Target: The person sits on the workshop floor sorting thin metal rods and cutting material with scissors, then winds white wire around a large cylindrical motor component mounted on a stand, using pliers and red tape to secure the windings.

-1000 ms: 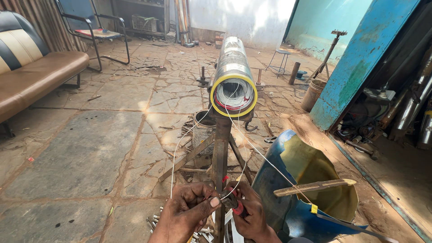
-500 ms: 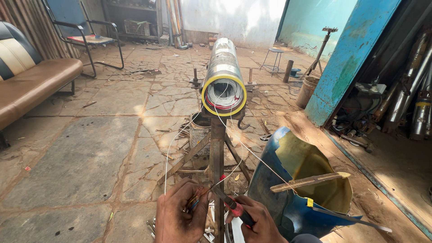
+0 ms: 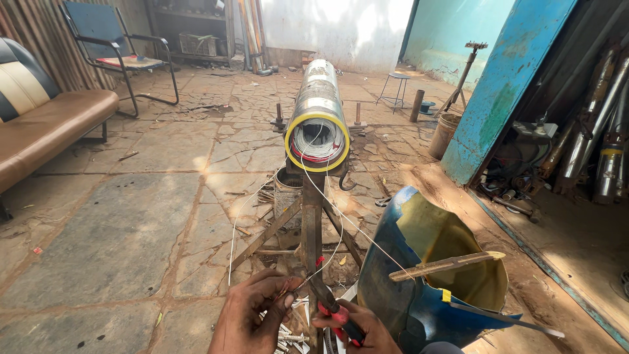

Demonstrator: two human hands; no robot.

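Observation:
A long metal cylinder [image 3: 318, 105] with a yellow rim lies level on a rusty steel stand [image 3: 312, 223]; coiled wire fills its open end. Thin white wires [image 3: 327, 206] run from that end down to my hands. My left hand [image 3: 252, 311] pinches the wire ends between fingers and thumb at the bottom of the view. Just to its right, my right hand [image 3: 357, 328] grips red-handled pliers [image 3: 331, 308] whose jaws point up-left at the pinched wires.
A cut blue drum [image 3: 426, 275] with a wooden stick across it stands right of my hands. Short tubes litter the ground below. A brown bench [image 3: 46, 131] and a chair [image 3: 121, 52] are left; a blue door [image 3: 517, 85] and metal pipes are right.
My view has tilted up slightly and settled. My hands stay low at the stand's foot, with the pliers brought closer to the wire ends held by my left hand.

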